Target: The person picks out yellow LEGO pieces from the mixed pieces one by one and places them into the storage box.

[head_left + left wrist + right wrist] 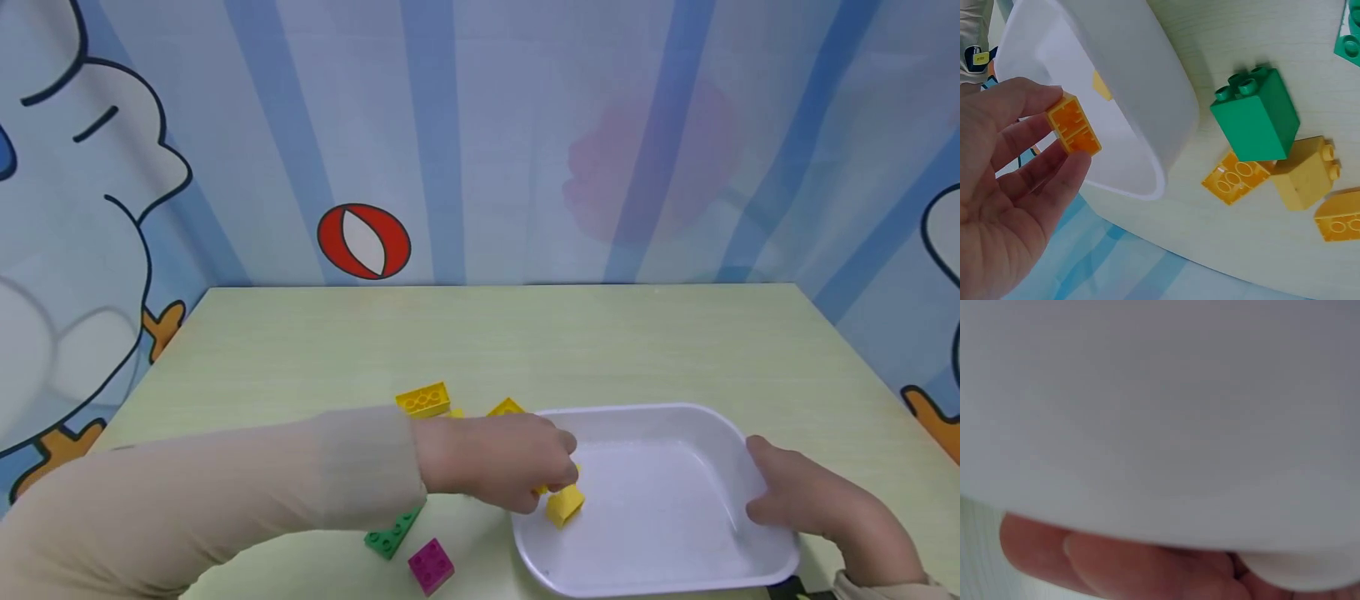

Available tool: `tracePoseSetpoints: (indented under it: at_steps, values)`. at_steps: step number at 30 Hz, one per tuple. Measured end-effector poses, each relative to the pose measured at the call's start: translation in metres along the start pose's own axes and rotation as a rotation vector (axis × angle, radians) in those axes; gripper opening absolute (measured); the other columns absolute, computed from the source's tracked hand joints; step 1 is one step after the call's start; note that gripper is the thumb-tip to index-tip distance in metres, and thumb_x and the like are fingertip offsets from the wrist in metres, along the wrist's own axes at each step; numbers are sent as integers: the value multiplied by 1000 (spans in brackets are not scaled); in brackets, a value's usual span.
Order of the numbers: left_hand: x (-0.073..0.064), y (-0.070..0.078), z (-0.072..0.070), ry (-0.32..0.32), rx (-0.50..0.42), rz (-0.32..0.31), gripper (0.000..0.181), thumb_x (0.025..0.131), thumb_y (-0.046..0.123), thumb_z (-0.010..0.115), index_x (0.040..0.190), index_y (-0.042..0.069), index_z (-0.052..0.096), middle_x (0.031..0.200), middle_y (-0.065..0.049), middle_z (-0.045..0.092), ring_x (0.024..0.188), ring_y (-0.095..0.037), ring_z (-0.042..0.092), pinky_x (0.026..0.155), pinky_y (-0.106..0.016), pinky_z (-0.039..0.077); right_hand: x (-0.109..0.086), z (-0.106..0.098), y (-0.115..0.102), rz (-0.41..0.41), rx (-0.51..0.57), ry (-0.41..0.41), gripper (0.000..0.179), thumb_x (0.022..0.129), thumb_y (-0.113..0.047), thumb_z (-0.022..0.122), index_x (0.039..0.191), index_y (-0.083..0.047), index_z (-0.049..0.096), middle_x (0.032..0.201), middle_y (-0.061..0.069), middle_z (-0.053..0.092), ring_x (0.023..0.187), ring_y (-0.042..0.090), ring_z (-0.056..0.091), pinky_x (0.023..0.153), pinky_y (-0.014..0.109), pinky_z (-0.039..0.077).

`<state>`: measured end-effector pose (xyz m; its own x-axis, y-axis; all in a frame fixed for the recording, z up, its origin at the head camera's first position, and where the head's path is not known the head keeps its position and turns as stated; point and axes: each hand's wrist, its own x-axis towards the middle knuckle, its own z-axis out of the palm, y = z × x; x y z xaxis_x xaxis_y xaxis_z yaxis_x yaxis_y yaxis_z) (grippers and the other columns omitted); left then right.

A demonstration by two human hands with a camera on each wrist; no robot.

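Btm ctr of head view, my L hand [510, 462] had its fingers [1063, 187] clamped on a yellow brick [1074, 125] over L end of tray [667, 508]; R hand [825, 504] gripped its R rim, btm R. 2nd brick [1102, 86] lay inside.

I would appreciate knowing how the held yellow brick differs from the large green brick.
The held yellow brick is pinched by the left hand; the large green brick is unheld, outside the white tray. The yellow one shows its hollow underside, the green one its studs. Both are toy building bricks.
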<state>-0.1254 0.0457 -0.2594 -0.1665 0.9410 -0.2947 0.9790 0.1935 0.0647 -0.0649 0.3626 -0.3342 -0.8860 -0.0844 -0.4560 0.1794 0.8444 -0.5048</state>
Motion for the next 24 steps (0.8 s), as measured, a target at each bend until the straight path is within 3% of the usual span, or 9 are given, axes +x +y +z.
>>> tracePoseSetpoints:
  at_steps: [3,10,16,24]
  values:
    - [6,2,0,4,9,33,12,83,10,67,94,15,69,79,8,50,70,-7,45,64,-13,36,1,-1,2,5,27,-6,75,73,3,62,129,27,18,120,38,44,98,32,54,81,47,47]
    - [21,10,0,1,81,101,9,82,8,63,83,16,66,74,8,44,64,-7,42,59,-15,32,2,-1,3,13,36,-20,78,75,2,63,131,26,15,127,42,36,106,40,51,85,51,45]
    - [33,17,-1,-43,82,150,10,82,7,62,86,15,66,79,8,45,65,-7,43,59,-15,34,1,-3,2,-1,37,-11,71,73,4,62,128,24,22,116,34,48,94,30,54,76,42,48]
    - [46,23,10,-90,86,218,13,84,7,61,90,17,66,85,7,47,70,-7,43,66,-12,35,1,-2,0,12,36,-12,72,73,3,62,128,24,21,119,35,46,97,31,54,79,44,48]
